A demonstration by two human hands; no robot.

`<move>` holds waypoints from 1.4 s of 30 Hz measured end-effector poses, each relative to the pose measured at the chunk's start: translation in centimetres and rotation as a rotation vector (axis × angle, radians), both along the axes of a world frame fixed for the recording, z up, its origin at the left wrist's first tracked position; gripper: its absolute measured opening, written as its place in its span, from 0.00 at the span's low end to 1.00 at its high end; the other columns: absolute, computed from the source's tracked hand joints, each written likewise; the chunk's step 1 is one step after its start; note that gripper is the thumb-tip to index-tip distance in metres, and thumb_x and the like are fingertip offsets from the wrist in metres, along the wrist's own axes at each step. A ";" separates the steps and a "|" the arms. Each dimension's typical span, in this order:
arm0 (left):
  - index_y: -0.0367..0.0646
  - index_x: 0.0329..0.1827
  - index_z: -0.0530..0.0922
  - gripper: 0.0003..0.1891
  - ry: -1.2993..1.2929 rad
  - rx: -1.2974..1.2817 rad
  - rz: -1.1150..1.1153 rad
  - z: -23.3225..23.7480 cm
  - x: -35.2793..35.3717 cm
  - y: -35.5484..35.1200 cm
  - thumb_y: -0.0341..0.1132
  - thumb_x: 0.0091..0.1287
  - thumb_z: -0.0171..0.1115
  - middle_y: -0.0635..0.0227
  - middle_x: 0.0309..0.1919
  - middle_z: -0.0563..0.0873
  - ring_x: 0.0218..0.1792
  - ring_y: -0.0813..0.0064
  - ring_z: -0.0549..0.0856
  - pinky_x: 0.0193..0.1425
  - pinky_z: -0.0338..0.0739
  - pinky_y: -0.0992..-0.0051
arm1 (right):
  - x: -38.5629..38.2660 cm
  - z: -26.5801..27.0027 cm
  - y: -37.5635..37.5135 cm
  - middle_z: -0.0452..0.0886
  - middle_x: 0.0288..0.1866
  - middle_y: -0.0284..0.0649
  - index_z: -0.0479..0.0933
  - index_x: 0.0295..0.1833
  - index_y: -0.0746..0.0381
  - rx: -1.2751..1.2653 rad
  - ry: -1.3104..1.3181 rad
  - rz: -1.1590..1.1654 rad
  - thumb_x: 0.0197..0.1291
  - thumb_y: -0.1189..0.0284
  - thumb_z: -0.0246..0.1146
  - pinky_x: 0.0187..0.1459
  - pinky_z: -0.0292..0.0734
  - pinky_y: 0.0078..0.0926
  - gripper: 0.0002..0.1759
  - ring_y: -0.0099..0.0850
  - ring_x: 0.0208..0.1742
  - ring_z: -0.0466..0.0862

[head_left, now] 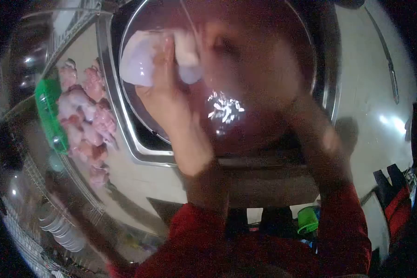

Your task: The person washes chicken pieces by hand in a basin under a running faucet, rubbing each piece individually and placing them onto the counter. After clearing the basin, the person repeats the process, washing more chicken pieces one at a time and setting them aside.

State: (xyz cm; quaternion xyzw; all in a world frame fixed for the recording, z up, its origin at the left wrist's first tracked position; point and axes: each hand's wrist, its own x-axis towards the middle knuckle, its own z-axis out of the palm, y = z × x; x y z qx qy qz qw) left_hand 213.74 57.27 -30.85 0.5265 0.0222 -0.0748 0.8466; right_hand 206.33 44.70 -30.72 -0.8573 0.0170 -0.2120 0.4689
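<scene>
A large round basin (314, 55) of cloudy reddish water (259, 127) sits inside the metal rim of a sink. On the basin's left side, my left hand (169, 95) is closed on a pale, glossy piece of raw chicken (139, 62), just above the water. Its thumb lies over the piece, and its other fingers are mostly hidden. My right hand (273, 74) is over the right half of the basin, smeared by motion, so its fingers and anything in them cannot be made out.
Left of the sink, a pile of raw chicken pieces (90, 116) lies on the counter (129, 185) against a green basket (48, 116). A knife (393, 74) rests on the right-hand counter. Stacked bowls (62, 231) stand at the lower left. A green bucket (307, 219) is below the counter edge.
</scene>
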 end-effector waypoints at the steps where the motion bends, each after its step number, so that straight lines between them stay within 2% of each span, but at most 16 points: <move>1: 0.33 0.49 0.81 0.14 -0.007 -0.004 -0.003 -0.2 0.2 0.2 0.21 0.61 0.69 0.63 0.41 0.86 0.41 0.74 0.86 0.46 0.81 0.77 | 0.0 0.1 -0.2 0.84 0.41 0.44 0.78 0.48 0.60 -0.004 -0.007 -0.003 0.58 0.65 0.70 0.43 0.82 0.37 0.16 0.41 0.39 0.85; 4: 0.33 0.50 0.81 0.13 -0.092 0.009 -0.051 -0.3 0.2 0.2 0.22 0.62 0.68 0.63 0.41 0.87 0.41 0.74 0.86 0.48 0.81 0.77 | 0.0 0.2 -0.3 0.83 0.42 0.44 0.77 0.47 0.61 0.026 -0.036 0.063 0.56 0.65 0.70 0.42 0.82 0.38 0.17 0.43 0.38 0.85; 7: 0.32 0.50 0.81 0.12 -0.035 0.038 -0.031 0.1 -0.4 -0.2 0.22 0.63 0.67 0.62 0.42 0.87 0.42 0.74 0.86 0.48 0.80 0.77 | 0.3 -0.5 0.7 0.82 0.38 0.43 0.75 0.43 0.60 0.075 -0.079 -0.162 0.57 0.62 0.69 0.40 0.82 0.39 0.16 0.43 0.35 0.85; 9: 0.32 0.50 0.81 0.12 -0.074 0.122 -0.064 0.4 -0.5 -0.7 0.22 0.64 0.66 0.61 0.43 0.87 0.43 0.74 0.86 0.49 0.79 0.77 | 0.3 -0.1 0.1 0.81 0.35 0.42 0.75 0.41 0.58 0.171 -0.003 -0.125 0.58 0.57 0.67 0.38 0.81 0.40 0.17 0.44 0.34 0.84; 12: 0.31 0.50 0.81 0.11 -0.079 0.159 -0.064 0.8 -1.1 -1.1 0.22 0.65 0.66 0.61 0.43 0.87 0.43 0.75 0.85 0.49 0.79 0.78 | -0.3 0.5 -0.5 0.82 0.35 0.42 0.75 0.41 0.56 0.060 0.125 -0.067 0.60 0.53 0.64 0.37 0.81 0.41 0.18 0.44 0.35 0.84; 19: 0.28 0.51 0.79 0.12 -0.096 0.277 -0.066 1.0 -0.9 -1.0 0.23 0.66 0.65 0.59 0.44 0.86 0.43 0.74 0.86 0.49 0.79 0.78 | -0.6 0.4 -0.8 0.82 0.34 0.43 0.76 0.41 0.56 -0.019 -0.004 -0.023 0.63 0.55 0.61 0.38 0.81 0.42 0.15 0.46 0.33 0.83; 22: 0.28 0.50 0.80 0.12 -0.067 0.119 -0.059 0.1 -0.7 -1.0 0.23 0.65 0.66 0.58 0.45 0.86 0.43 0.75 0.86 0.48 0.79 0.78 | -0.5 0.5 -0.2 0.82 0.35 0.41 0.77 0.41 0.56 0.027 0.060 -0.145 0.65 0.57 0.61 0.38 0.80 0.38 0.13 0.42 0.32 0.84; 24: 0.28 0.49 0.81 0.11 -0.039 0.069 -0.050 0.1 -0.7 -1.2 0.24 0.65 0.67 0.59 0.44 0.87 0.43 0.75 0.86 0.47 0.80 0.78 | 0.1 -0.3 -0.1 0.83 0.35 0.38 0.79 0.43 0.57 0.526 -0.113 0.009 0.64 0.59 0.63 0.37 0.80 0.34 0.12 0.35 0.30 0.83; 28: 0.28 0.49 0.81 0.12 -0.052 0.176 -0.111 0.2 -0.7 -0.8 0.24 0.65 0.67 0.59 0.42 0.87 0.41 0.74 0.86 0.47 0.80 0.78 | 0.5 -0.6 -1.0 0.82 0.33 0.35 0.78 0.42 0.58 0.278 -0.086 0.056 0.64 0.62 0.66 0.38 0.79 0.30 0.11 0.30 0.31 0.81; 31: 0.29 0.49 0.81 0.13 -0.038 0.159 -0.056 0.3 -1.1 -1.2 0.24 0.64 0.68 0.60 0.40 0.87 0.39 0.73 0.87 0.45 0.81 0.78 | 0.4 -0.7 -0.8 0.81 0.34 0.36 0.77 0.41 0.59 0.327 0.025 0.135 0.64 0.62 0.66 0.42 0.79 0.28 0.12 0.29 0.34 0.81; 33: 0.30 0.47 0.81 0.12 0.043 0.052 -0.069 0.7 -1.3 -1.5 0.25 0.63 0.69 0.62 0.39 0.87 0.36 0.74 0.87 0.41 0.81 0.78 | 0.9 -1.7 0.0 0.81 0.34 0.37 0.77 0.41 0.59 0.599 -0.196 0.127 0.64 0.62 0.65 0.44 0.79 0.28 0.11 0.29 0.36 0.81; 36: 0.32 0.46 0.82 0.11 0.069 0.010 -0.039 1.3 -1.4 -2.0 0.26 0.62 0.70 0.62 0.38 0.87 0.36 0.74 0.87 0.39 0.82 0.76 | 0.6 -1.4 -0.9 0.83 0.35 0.38 0.78 0.42 0.60 0.644 -0.162 0.217 0.65 0.60 0.65 0.45 0.79 0.29 0.14 0.29 0.37 0.82; 37: 0.32 0.46 0.82 0.11 0.071 0.006 -0.038 1.4 -1.4 -1.9 0.26 0.62 0.70 0.62 0.38 0.87 0.36 0.74 0.87 0.39 0.82 0.76 | 0.8 -1.5 -1.2 0.83 0.35 0.38 0.78 0.42 0.60 0.641 -0.158 0.218 0.65 0.60 0.65 0.45 0.79 0.29 0.14 0.29 0.37 0.82; 39: 0.33 0.46 0.82 0.11 0.031 0.094 -0.035 1.5 -1.0 -1.4 0.26 0.62 0.70 0.62 0.38 0.87 0.35 0.74 0.87 0.39 0.82 0.76 | 1.4 -1.5 -1.6 0.83 0.35 0.40 0.79 0.44 0.59 0.005 -0.267 -0.042 0.65 0.57 0.65 0.43 0.80 0.31 0.16 0.32 0.35 0.82; 40: 0.33 0.46 0.82 0.11 0.033 0.095 -0.034 1.4 -1.0 -1.4 0.26 0.62 0.70 0.62 0.38 0.87 0.35 0.74 0.87 0.39 0.82 0.76 | 1.1 -1.0 -1.7 0.83 0.35 0.40 0.79 0.44 0.59 0.006 -0.265 -0.041 0.65 0.57 0.65 0.43 0.80 0.31 0.16 0.32 0.35 0.82; 42: 0.34 0.46 0.82 0.11 0.064 0.063 -0.026 1.1 -1.0 -1.4 0.26 0.62 0.70 0.62 0.38 0.87 0.35 0.74 0.87 0.39 0.82 0.76 | 0.4 0.2 -1.9 0.83 0.34 0.42 0.79 0.44 0.59 0.293 0.084 0.003 0.64 0.56 0.65 0.40 0.80 0.34 0.17 0.38 0.33 0.83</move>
